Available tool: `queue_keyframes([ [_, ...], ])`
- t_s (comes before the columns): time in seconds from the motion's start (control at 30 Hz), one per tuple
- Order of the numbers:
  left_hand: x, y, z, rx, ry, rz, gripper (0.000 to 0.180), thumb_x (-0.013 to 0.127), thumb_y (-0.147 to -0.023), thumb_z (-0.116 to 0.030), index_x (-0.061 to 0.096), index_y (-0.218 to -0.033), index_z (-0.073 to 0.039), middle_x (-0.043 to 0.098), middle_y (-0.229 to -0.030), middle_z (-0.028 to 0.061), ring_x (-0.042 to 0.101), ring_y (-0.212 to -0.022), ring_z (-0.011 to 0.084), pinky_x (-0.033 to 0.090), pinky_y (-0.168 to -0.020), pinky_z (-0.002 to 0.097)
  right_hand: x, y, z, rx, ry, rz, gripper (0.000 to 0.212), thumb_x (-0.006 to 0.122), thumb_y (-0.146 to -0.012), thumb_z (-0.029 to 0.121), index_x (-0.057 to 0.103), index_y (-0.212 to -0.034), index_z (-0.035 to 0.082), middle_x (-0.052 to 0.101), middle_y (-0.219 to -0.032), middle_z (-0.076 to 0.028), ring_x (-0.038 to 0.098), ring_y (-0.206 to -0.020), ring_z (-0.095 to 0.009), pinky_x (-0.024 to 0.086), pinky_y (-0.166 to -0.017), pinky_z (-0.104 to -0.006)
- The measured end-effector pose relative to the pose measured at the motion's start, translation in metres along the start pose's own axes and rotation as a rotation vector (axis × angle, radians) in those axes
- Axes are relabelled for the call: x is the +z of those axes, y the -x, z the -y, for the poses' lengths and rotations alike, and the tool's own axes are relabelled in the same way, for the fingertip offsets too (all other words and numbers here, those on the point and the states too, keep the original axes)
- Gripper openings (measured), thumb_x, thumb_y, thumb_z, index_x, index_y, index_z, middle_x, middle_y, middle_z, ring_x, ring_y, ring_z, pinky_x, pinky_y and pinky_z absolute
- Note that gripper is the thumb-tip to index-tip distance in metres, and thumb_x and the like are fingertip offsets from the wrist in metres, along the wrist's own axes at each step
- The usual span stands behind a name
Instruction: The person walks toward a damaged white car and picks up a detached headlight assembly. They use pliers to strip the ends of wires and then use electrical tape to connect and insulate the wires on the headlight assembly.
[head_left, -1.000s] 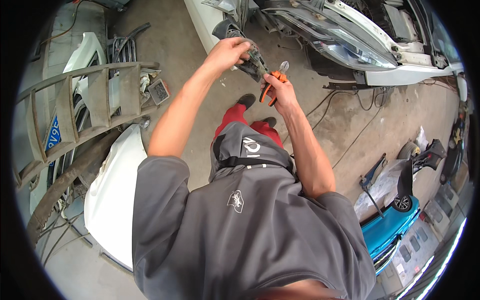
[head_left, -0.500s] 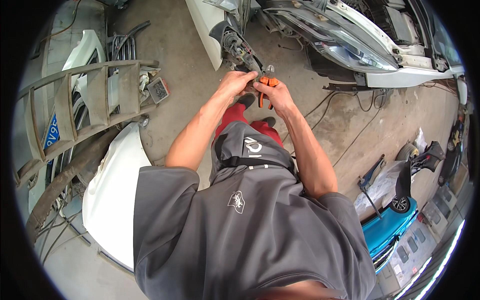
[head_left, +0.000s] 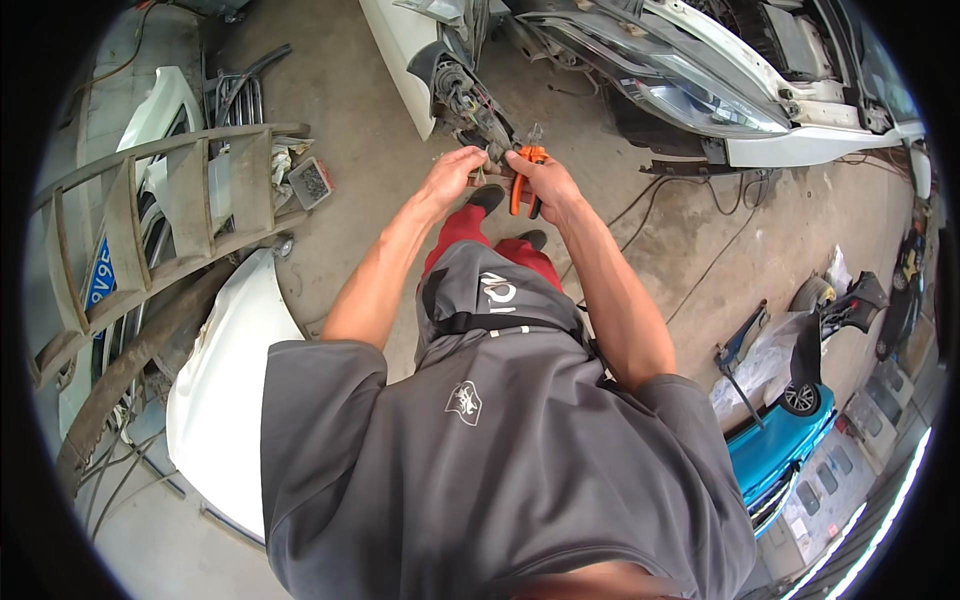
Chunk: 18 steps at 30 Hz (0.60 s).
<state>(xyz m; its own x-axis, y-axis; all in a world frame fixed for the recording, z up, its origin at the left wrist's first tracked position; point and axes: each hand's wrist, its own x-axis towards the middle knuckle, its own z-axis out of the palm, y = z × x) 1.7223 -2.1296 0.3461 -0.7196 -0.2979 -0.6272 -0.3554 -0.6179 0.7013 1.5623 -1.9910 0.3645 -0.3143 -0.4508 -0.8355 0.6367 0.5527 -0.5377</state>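
Note:
In front of my legs, my left hand (head_left: 452,180) is closed, thumb and fingertips pinched at the loose end of a wiring bundle; what exactly they grip is too small to make out. To its right, my right hand (head_left: 550,182) holds pliers with orange handles (head_left: 517,194), their metal jaws pointing away from me. The thumb also rests by a greyish piece between the hands. Just beyond both hands, a dark housing with exposed wires and connectors (head_left: 466,98) sticks out from the end of a white car door or panel (head_left: 397,62).
A white car front with its headlight (head_left: 700,100) stands far right, cables (head_left: 655,200) on the floor below it. At left are a slatted metal frame (head_left: 180,195), a white panel (head_left: 225,390) and a small tray of hardware (head_left: 311,182). A blue car (head_left: 780,450) is at lower right.
My left hand has drawn slightly left, widening the gap between the hands. The pliers have turned more upright in my right hand, and their jaws show more.

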Motion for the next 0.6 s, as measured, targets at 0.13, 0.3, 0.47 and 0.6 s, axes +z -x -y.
queue_keyframes([
  [0.13,0.001,0.009,-0.019,-0.028,0.061,0.072,0.022,0.064,-0.111,-0.029,0.075,-0.119,-0.012,0.077,-0.113,-0.0018,0.068,-0.106,0.0095,0.050,-0.092,0.0294,0.009,0.000,-0.001,0.041,-0.190,-0.002,0.022,0.078,-0.104,0.027,0.069,-0.109,0.007,0.077,-0.098,-0.008,0.074,-0.083,-0.021,0.064,-0.078,-0.0382],
  [0.3,-0.008,0.000,-0.008,-0.045,0.162,0.091,0.024,0.066,-0.111,-0.031,0.075,-0.121,-0.011,0.077,-0.115,-0.0014,0.067,-0.105,0.0096,0.050,-0.093,0.0295,0.012,0.001,0.003,0.086,-0.240,0.020,0.024,0.076,-0.106,0.031,0.069,-0.110,0.008,0.077,-0.098,-0.006,0.074,-0.083,-0.022,0.063,-0.078,-0.0425],
  [0.47,-0.003,-0.002,-0.011,-0.024,0.152,0.138,0.025,0.066,-0.111,-0.031,0.076,-0.122,-0.011,0.076,-0.115,-0.0012,0.067,-0.104,0.0098,0.051,-0.095,0.0309,0.018,0.002,0.008,0.178,-0.371,0.035,0.028,0.072,-0.109,0.034,0.069,-0.114,0.007,0.078,-0.100,-0.007,0.075,-0.086,-0.025,0.063,-0.078,-0.0443],
  [0.6,0.001,-0.005,-0.016,-0.022,0.007,0.114,0.025,0.064,-0.111,-0.032,0.076,-0.118,-0.011,0.076,-0.113,-0.0008,0.066,-0.102,0.0108,0.050,-0.095,0.0333,0.017,-0.010,0.010,0.270,-0.532,0.085,0.030,0.069,-0.110,0.035,0.067,-0.118,0.006,0.077,-0.102,-0.009,0.076,-0.087,-0.027,0.067,-0.080,-0.0501],
])
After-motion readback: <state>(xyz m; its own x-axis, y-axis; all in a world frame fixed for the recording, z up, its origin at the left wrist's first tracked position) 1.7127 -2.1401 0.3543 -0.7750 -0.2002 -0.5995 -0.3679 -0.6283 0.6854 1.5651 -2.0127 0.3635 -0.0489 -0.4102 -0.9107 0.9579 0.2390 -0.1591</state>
